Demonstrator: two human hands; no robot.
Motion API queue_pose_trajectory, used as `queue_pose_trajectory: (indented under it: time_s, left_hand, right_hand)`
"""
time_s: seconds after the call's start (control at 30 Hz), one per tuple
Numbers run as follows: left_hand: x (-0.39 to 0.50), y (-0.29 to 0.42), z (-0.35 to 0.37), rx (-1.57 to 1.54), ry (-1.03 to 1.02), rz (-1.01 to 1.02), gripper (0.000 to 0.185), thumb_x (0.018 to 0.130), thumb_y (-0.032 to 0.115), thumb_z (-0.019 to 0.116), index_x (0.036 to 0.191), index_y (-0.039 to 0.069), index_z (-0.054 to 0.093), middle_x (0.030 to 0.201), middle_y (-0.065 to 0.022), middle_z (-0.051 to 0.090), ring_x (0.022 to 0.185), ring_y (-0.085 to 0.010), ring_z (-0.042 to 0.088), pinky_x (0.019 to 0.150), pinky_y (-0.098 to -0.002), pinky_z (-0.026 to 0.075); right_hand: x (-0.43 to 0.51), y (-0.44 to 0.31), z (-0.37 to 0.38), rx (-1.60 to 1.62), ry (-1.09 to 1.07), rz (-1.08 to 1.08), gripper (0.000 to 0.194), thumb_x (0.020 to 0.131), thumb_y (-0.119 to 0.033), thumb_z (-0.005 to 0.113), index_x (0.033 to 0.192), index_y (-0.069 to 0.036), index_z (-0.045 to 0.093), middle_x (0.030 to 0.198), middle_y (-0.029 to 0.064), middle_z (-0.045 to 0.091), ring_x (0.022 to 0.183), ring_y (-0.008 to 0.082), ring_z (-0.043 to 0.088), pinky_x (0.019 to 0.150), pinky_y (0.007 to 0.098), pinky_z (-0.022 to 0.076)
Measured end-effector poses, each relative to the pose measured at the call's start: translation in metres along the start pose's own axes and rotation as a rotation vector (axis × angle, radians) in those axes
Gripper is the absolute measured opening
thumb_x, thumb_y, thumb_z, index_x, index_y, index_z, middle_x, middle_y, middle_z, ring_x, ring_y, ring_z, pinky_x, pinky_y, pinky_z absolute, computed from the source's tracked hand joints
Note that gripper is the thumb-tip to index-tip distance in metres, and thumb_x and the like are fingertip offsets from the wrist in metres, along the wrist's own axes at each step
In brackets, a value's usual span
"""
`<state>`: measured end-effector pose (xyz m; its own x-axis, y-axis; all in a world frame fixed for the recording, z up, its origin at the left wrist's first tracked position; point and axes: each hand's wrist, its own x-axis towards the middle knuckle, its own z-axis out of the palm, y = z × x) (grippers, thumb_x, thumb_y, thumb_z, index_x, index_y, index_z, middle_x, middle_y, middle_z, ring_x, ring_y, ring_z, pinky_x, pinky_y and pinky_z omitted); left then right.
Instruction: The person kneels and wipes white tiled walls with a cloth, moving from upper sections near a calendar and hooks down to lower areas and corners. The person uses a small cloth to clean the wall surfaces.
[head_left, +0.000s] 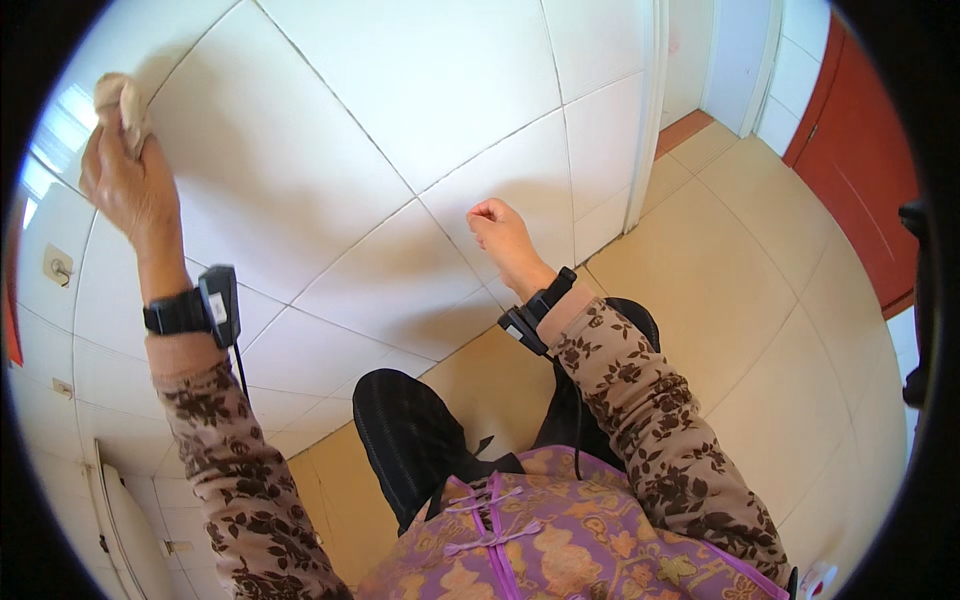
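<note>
My left hand (127, 180) is raised at the upper left, its fingers closed on a beige cloth (120, 97) that lies against the white tiled wall (360, 202). Bent loosely in front of the lower wall is my right hand (504, 238), its fingers curled inward; nothing shows in it. Each wrist wears a black strap with a small black device and a cable. Both sleeves are light brown with dark flowers.
Hooks on beige plates (58, 265) are fixed to the wall at the far left. Beige floor tiles (675, 300) run beside the wall towards a doorway. A red door (862, 165) stands at the right. My knees are bent below the hands.
</note>
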<state>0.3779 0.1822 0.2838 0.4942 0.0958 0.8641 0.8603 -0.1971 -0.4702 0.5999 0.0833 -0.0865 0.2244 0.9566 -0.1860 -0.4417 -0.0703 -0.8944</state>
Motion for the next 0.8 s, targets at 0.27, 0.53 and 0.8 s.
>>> queue_pose_trajectory:
  time_s: [0.27, 0.53, 0.8]
  left_hand:
    - [-0.051, 0.076, 0.027, -0.067, -0.026, 0.104, 0.043, 0.08, 0.003, 0.072, 0.121, 0.015, 0.068, 0.122, -0.0081, 0.064, 0.117, -0.0261, 0.057, 0.096, -0.0427, 0.044]
    - [-0.144, 0.155, 0.018, -0.355, -0.27, 0.146, 0.038, 0.08, 0.005, 0.061, 0.118, 0.007, 0.067, 0.131, -0.0125, 0.057, 0.111, -0.0303, 0.055, 0.083, -0.0442, 0.038]
    - [-0.191, 0.149, -0.039, -0.719, -0.455, 0.195, 0.026, 0.082, 0.005, 0.061, 0.107, 0.008, 0.067, 0.112, -0.0097, 0.064, 0.1, -0.027, 0.06, 0.075, -0.0396, 0.042]
  right_hand:
    - [-0.003, -0.008, 0.007, 0.025, -0.001, 0.013, 0.008, 0.092, -0.011, 0.06, 0.096, -0.004, 0.059, 0.082, -0.0001, 0.054, 0.07, 0.0089, 0.047, 0.062, 0.0238, 0.04]
    - [0.001, -0.003, 0.007, 0.069, -0.016, -0.046, 0.008, 0.092, -0.012, 0.062, 0.094, -0.004, 0.059, 0.081, -0.0001, 0.055, 0.07, 0.0089, 0.048, 0.062, 0.0239, 0.0397]
    - [-0.02, -0.011, 0.008, 0.025, 0.021, 0.007, 0.007, 0.093, -0.013, 0.061, 0.094, -0.006, 0.06, 0.076, -0.0012, 0.055, 0.064, 0.0085, 0.048, 0.058, 0.0247, 0.039]
